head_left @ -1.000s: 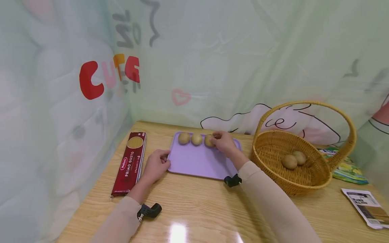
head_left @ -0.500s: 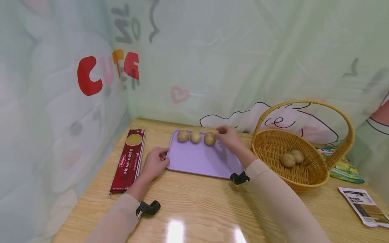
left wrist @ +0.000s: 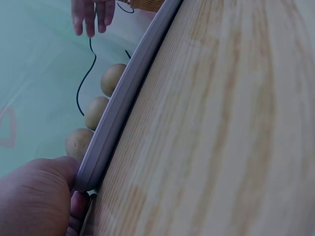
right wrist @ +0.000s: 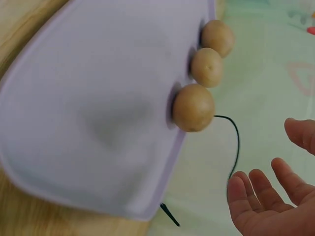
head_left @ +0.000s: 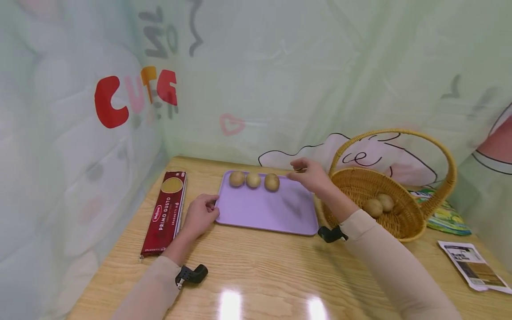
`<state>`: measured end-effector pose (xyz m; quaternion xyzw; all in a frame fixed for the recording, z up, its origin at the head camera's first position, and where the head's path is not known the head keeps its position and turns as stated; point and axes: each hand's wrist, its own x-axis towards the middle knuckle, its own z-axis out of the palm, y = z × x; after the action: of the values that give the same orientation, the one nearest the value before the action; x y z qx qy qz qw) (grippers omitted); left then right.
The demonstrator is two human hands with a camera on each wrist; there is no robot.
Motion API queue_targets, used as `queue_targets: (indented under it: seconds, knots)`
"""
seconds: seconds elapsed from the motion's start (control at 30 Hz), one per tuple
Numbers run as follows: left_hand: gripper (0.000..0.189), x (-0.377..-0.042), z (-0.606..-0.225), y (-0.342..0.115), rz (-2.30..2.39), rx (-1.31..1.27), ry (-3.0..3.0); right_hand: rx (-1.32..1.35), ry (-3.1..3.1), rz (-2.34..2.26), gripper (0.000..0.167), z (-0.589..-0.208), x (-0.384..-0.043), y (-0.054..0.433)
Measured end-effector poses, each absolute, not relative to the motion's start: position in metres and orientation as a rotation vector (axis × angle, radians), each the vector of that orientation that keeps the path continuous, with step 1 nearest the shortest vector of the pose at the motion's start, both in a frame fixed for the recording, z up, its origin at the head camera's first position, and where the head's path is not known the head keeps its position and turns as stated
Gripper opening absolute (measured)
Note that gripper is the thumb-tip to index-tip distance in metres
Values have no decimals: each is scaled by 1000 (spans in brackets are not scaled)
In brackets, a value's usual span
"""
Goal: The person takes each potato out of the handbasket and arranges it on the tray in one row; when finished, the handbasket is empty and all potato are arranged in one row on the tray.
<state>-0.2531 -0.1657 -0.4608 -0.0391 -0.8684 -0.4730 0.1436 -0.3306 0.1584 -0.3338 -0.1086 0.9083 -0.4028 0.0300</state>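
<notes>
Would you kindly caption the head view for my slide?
Left hand pinches a purple tray bearing three potatoes; right hand hovers empty.

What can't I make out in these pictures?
Head view: part of the green-yellow packet, behind the tan wicker basket.
Head view: lettering on the flat white-brown pouch, too small.
Left wrist view: floor of the lilac rectangular tray, hidden by its rim.
Right wrist view: rest of the right hand, cut off by frame edges.
</notes>
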Motion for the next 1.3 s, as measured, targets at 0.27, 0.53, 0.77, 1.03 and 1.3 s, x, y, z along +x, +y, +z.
queue_targets:
  seconds: [0.27,0.53,0.77,1.03,1.3]
  knots:
    - [42,-253,-459,-170,-1351,-109,-2531,-358,2802,-1222,47,-317,-315,178]
    - [41,-249,-455,-173,-1342,-110,-2534,-346,2821,-1239,47,-305,-302,198]
    - [40,-248,-456,-176,-1348,-111,-2533,-331,2888,-1168,38,-292,-291,216]
    - [40,-246,-455,-183,-1347,-104,-2536,-270,2897,-1146,32,-283,-297,242]
    - [41,-246,-457,-184,-1343,-93,-2541,-241,2906,-1051,43,-287,-314,274]
